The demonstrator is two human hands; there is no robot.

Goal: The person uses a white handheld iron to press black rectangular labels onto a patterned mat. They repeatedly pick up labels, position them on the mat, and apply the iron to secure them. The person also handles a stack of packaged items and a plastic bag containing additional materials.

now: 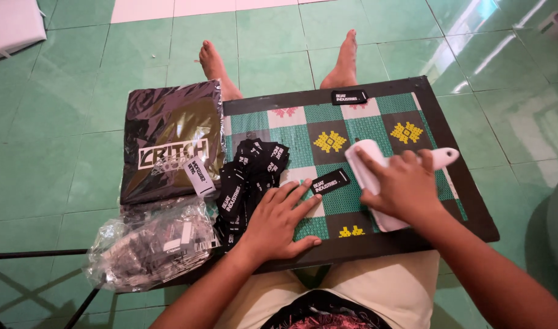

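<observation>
Right hand (pixel 404 183) grips a white roller (pixel 369 167) on the board (pixel 468 183); left hand (pixel 279 220) lies flat, empty, fingertips touching a black label (pixel 330 181).

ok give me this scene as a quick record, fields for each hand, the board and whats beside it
left hand: flat on the board, fingertips by a single black tag
right hand: gripping a white lint roller on the board
board: dark frame, green patterned cloth, resting on the lap
tag pile: black tags heaped at the board's left edge
beside: bagged black garment; clear plastic bag
</observation>
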